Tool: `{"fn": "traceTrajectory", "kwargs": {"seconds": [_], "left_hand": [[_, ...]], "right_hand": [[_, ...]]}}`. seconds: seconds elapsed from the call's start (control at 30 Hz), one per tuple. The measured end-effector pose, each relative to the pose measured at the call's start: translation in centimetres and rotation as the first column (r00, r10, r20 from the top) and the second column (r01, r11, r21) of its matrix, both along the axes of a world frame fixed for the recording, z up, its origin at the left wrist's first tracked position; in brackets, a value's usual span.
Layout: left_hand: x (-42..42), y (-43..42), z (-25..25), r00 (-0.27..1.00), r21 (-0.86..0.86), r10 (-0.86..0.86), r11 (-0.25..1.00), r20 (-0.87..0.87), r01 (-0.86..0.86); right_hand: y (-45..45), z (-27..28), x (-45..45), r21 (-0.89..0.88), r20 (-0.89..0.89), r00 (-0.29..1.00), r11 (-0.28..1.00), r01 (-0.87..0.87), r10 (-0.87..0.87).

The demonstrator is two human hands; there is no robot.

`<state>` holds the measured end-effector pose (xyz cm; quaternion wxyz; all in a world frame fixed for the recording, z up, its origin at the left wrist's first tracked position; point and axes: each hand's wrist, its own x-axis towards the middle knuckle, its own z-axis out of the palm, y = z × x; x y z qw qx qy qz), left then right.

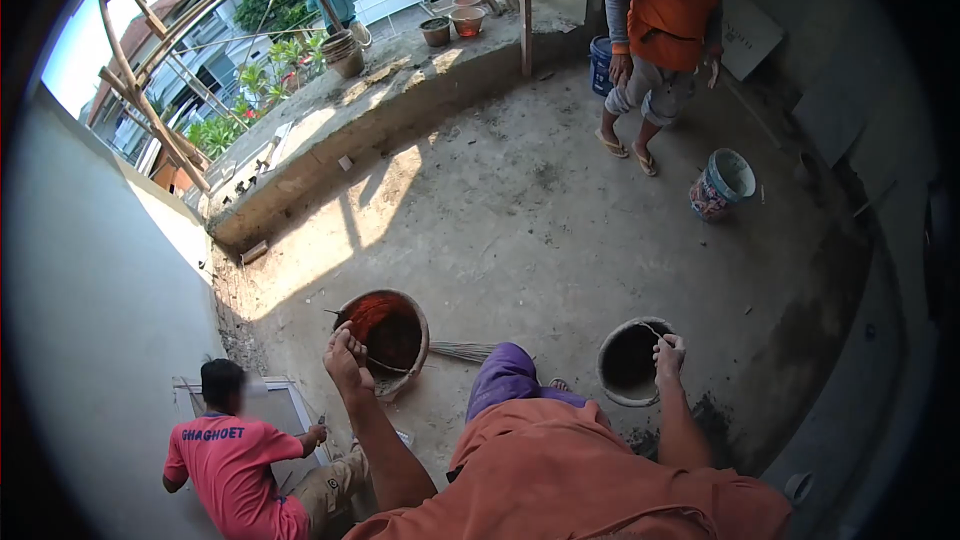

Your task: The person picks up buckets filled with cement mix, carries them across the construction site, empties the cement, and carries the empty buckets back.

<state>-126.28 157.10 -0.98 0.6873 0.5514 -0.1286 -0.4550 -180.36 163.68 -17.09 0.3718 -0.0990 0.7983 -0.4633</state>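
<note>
My left hand (348, 358) is closed at the left side of a bucket (423, 332) with an orange inside and dark contents. It grips the thin handle of that bucket. Over on the right, my right hand (669, 355) is closed around the thin handle of a second bucket (604, 368), a grey-rimmed one holding something dark. Both buckets are seen from above, one at each side of my legs. How far their bottoms are from the floor I cannot tell.
Close on the left, a person in a pink shirt (235, 460) crouches by a framed panel (290, 402). A person in orange (670, 10) stands ahead, near a patterned bucket (712, 190). Sticks (462, 350) lie between my buckets. A low ledge (400, 105) crosses the far side.
</note>
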Motion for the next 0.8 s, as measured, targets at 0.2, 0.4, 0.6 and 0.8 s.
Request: {"fn": "traceTrajectory", "kwargs": {"seconds": [0.2, 0.4, 0.6, 0.8], "left_hand": [[4.2, -8.2, -3.4, 0.952, 0.062, 0.274, 0.961, -0.139, -0.268], [7.2, -22.8, -4.4, 0.891, 0.171, 0.399, 0.914, -0.217, -0.368], [9.2, -35.3, -0.2, 0.893, 0.027, 0.383, 0.921, -0.236, -0.388], [14.2, -46.8, -2.3, 0.874, -0.028, 0.46, 0.883, -0.158, -0.469]], "right_hand": [[-21.1, 1.0, 3.8, -0.14, 0.045, 0.979, 0.971, -0.193, 0.2], [-39.5, 4.6, 7.3, -0.318, 0.012, 0.982, 0.932, -0.175, 0.188], [-55.4, 9.2, 10.7, -0.525, 0.03, 0.992, 0.847, -0.087, 0.121], [-73.7, 8.5, 15.5, -0.55, 0.01, 0.985, 0.824, -0.137, 0.17]]}}
